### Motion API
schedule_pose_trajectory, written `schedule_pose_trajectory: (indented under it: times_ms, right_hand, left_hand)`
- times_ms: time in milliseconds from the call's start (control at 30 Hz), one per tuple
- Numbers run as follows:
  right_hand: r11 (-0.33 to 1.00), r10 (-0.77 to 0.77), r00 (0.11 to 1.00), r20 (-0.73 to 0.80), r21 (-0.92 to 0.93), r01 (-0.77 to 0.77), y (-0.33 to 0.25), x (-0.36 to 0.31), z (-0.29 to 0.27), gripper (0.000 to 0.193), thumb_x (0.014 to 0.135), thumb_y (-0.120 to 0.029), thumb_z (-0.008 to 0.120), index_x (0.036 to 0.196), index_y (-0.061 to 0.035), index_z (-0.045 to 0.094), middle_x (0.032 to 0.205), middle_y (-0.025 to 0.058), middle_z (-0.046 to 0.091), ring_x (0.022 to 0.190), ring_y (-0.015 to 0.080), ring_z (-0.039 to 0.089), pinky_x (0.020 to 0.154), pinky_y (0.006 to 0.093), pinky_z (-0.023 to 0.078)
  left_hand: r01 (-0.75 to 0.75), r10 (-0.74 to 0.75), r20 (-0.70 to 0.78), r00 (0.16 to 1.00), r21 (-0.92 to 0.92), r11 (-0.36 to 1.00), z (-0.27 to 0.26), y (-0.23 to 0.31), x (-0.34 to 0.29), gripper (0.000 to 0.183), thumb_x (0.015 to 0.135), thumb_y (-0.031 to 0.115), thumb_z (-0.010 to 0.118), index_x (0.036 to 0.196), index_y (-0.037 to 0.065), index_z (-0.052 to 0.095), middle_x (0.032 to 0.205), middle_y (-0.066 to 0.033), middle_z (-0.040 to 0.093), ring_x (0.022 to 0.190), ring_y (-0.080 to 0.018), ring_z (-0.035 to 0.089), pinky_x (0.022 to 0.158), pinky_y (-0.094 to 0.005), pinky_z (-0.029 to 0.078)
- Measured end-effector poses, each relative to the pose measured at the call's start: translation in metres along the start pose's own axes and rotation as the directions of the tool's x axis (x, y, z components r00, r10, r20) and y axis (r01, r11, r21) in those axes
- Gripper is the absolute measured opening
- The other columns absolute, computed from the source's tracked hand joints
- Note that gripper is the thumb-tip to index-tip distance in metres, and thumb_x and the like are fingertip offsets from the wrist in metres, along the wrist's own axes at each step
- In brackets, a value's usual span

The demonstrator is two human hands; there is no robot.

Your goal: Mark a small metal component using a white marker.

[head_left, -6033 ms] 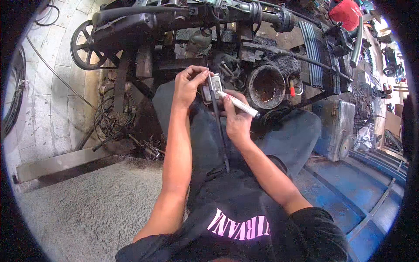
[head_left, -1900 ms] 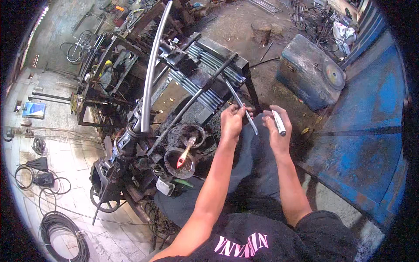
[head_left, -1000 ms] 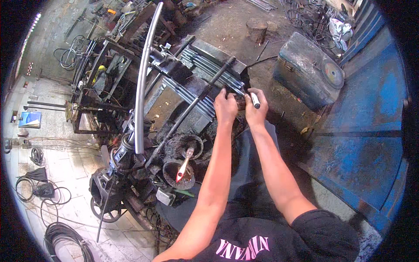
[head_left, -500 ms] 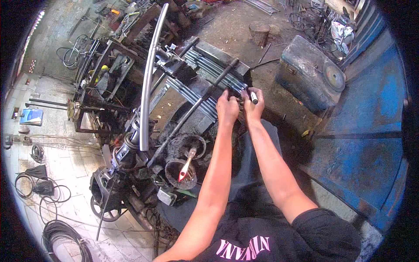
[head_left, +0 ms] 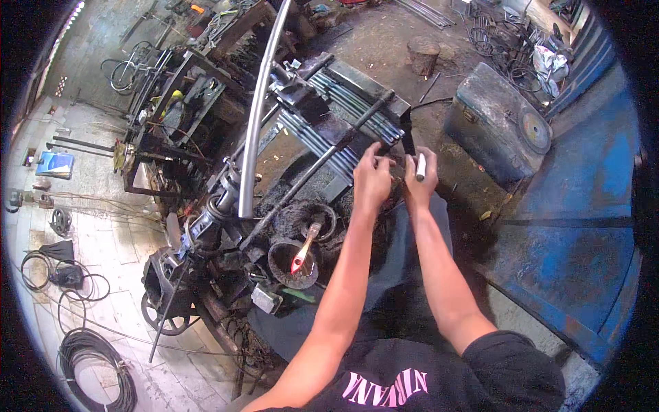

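Observation:
My right hand [head_left: 421, 184] is closed around a white marker-like stick [head_left: 421, 166], its pale end showing past the fingers. My left hand [head_left: 371, 184] is close beside it, fingers half bent and apart, with nothing visible between them. Just beyond both hands, thin grey metal rods [head_left: 357, 113] lie side by side in a dark metal frame [head_left: 374, 93]. A second row of rods [head_left: 312, 143] lies to the left. A dark crossbar [head_left: 343, 141] runs slantwise over the rods. Near my right fingers is a dark narrow strip [head_left: 408, 137]; I cannot tell whether it is held.
A brush [head_left: 307, 248] rests in a round pot [head_left: 314, 275] left of my left forearm. A long curved metal tube [head_left: 261, 110] rises at the left. To the right stand a worn metal box [head_left: 473, 103] with a disc [head_left: 532, 129] and a blue metal panel [head_left: 570, 275].
My hands have drawn slightly apart, and the left fingers have loosened. The right hand still holds the white stick. The whole view has shifted, moving the scene toward the right.

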State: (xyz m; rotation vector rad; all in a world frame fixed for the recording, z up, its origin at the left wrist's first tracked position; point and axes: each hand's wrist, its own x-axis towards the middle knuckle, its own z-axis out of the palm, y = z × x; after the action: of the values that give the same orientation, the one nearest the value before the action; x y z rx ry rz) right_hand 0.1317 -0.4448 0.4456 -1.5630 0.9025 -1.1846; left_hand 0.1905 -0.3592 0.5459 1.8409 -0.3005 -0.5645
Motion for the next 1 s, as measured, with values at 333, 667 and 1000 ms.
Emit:
schedule_pose_trajectory:
  times_ms: [333, 667, 1000]
  right_hand:
    - [0.959, -0.229, 0.82, 0.525, -0.026, 0.284, -0.063, -0.058, 0.016, 0.04, 0.081, -0.004, 0.07, 0.12, -0.0056, 0.062, 0.106, 0.0167, 0.066, 0.1, 0.0381, 0.061, 0.088, 0.0456, 0.05]
    - [0.574, -0.463, 0.522, 0.716, -0.207, 0.792, -0.083, -0.063, 0.04, 0.039, 0.084, -0.012, 0.061, 0.123, -0.0147, 0.059, 0.113, 0.0072, 0.061, 0.115, 0.0299, 0.053, 0.096, 0.0465, 0.04]
    - [0.447, -0.432, 0.4, 0.809, -0.194, 0.873, -0.093, -0.06, 0.044, 0.034, 0.086, -0.008, 0.058, 0.12, -0.0098, 0.06, 0.106, 0.011, 0.062, 0.105, 0.031, 0.057, 0.084, 0.0441, 0.048]
  left_hand:
    - [-0.122, 0.109, -0.214, 0.971, -0.047, 0.991, -0.066, -0.017, -0.126, 0.044, 0.09, -0.008, 0.045, 0.132, 0.001, 0.055, 0.102, -0.0085, 0.067, 0.074, -0.0085, 0.059, 0.062, -0.0231, 0.048]
    - [-0.124, 0.107, -0.177, 0.978, -0.089, 0.988, -0.093, -0.004, -0.177, 0.042, 0.091, -0.007, 0.047, 0.131, 0.001, 0.057, 0.102, -0.0072, 0.068, 0.073, -0.0077, 0.06, 0.063, -0.0224, 0.049]
    - [-0.243, 0.23, -0.184, 0.956, -0.052, 0.969, -0.109, -0.009, -0.195, 0.04, 0.093, -0.007, 0.048, 0.131, -0.001, 0.057, 0.102, -0.0091, 0.068, 0.075, -0.0091, 0.061, 0.069, -0.0247, 0.052]
